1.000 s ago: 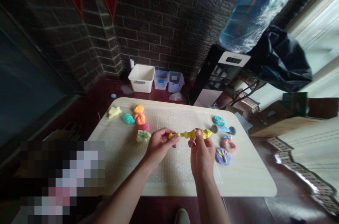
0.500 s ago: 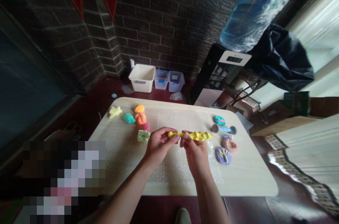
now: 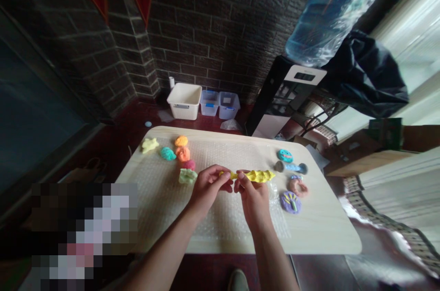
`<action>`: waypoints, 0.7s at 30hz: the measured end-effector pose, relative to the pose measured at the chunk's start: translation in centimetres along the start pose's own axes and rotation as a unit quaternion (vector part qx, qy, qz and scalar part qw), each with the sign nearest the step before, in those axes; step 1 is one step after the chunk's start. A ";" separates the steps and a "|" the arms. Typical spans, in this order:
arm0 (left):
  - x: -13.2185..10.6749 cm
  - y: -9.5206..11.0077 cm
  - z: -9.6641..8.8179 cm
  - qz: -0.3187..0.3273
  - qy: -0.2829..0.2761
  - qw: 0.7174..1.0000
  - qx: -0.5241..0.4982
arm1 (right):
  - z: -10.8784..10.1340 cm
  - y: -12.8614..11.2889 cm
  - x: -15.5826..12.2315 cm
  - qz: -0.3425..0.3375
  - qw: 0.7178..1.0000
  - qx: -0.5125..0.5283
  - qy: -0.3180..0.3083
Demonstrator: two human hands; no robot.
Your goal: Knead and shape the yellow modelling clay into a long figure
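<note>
A yellow modelling-clay piece (image 3: 259,176), long and ridged on its right part and thin toward the left, is held level above the table. My left hand (image 3: 209,185) pinches its left end, which the fingers mostly cover. My right hand (image 3: 253,194) grips it near the middle, thumb on top, and the ridged part sticks out to the right. Left of my hands lie a pale green clay piece (image 3: 187,176), a dark pink lump (image 3: 189,165) and an orange lump (image 3: 183,153). To the right sit a pinkish clay ring (image 3: 297,187) and a purple disc (image 3: 290,202) with yellow strips.
Bubble wrap (image 3: 227,217) covers much of the wooden table (image 3: 323,231). Farther left are a teal lump (image 3: 167,153) and a yellow star (image 3: 150,145). A blue-grey dumbbell shape (image 3: 291,167) lies right. Behind stand a white bin (image 3: 184,103) and a water dispenser (image 3: 285,98).
My left thumb and fingers have moved onto the left tip of the yellow piece, covering the round end that showed before. My right hand stays nearly where it was.
</note>
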State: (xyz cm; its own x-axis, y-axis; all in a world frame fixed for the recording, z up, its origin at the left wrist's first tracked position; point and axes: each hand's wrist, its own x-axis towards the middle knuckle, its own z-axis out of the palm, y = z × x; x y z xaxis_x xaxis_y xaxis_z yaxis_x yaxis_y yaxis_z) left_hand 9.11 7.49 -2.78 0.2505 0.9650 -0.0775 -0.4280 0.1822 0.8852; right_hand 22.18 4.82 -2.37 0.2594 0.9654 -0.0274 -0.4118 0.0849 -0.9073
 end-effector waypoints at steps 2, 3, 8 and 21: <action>0.0 -0.1 -0.1 -0.010 0.001 1.000 -0.014 | -0.1 0.2 0.0 -0.004 1.000 -0.008 -0.002; 0.0 -0.1 -0.2 -0.013 0.001 1.000 -0.016 | -0.2 0.3 0.0 -0.005 1.000 -0.011 -0.002; 0.0 0.0 -0.2 -0.020 0.009 1.000 -0.001 | -0.6 0.9 0.2 -0.010 1.000 -0.030 -0.002; 0.3 0.4 -1.3 0.003 0.032 0.995 0.098 | -0.7 0.5 -0.2 -0.023 0.974 -0.217 -0.059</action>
State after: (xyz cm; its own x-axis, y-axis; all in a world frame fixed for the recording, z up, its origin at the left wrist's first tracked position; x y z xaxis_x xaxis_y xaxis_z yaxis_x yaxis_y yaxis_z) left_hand 7.90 8.05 -3.02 0.1890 0.9774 -0.0952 -0.2510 0.1418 0.9575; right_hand 22.54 4.51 -3.08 0.1553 0.9870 0.0425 0.0130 0.0409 -0.9991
